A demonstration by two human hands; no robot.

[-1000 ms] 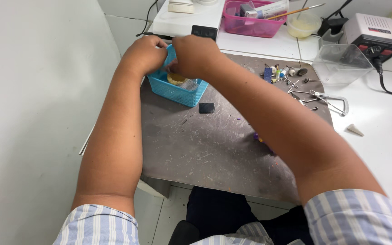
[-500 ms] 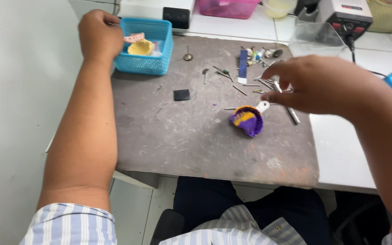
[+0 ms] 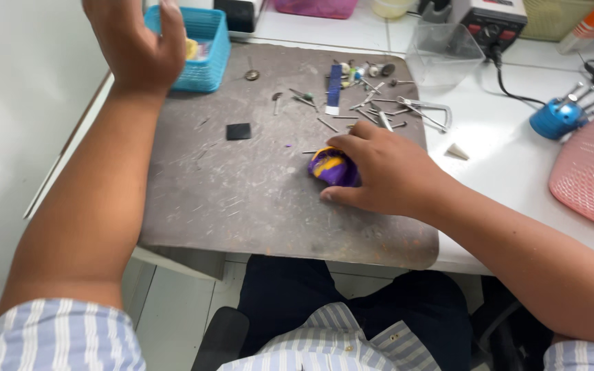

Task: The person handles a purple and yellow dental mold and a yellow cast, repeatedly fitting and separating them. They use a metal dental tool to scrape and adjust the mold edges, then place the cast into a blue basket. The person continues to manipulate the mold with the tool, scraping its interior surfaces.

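Resting on the grey scuffed work mat near the middle of the bench: right hand [image 3: 386, 172], fingers curled over and gripping a purple-and-yellow putty lump [image 3: 331, 167]. Lump protrudes from the thumb side, toward the left edge; no clear long axis. Left hand [image 3: 135, 45] raised at the far left corner, fingers loosely spread, empty, just beside a blue plastic mesh basket [image 3: 207, 51]. Well apart from the lump; right hand plainly the nearer. Scattered small metal burs and tools [image 3: 372, 113] beyond, toward the far edge.

We see a small workshop bench: a scuffed grey work mat [image 3: 256, 185], scattered rotary burs [image 3: 359, 103], a blue handpiece stand [image 3: 555, 118], plastic baskets [image 3: 204, 48].
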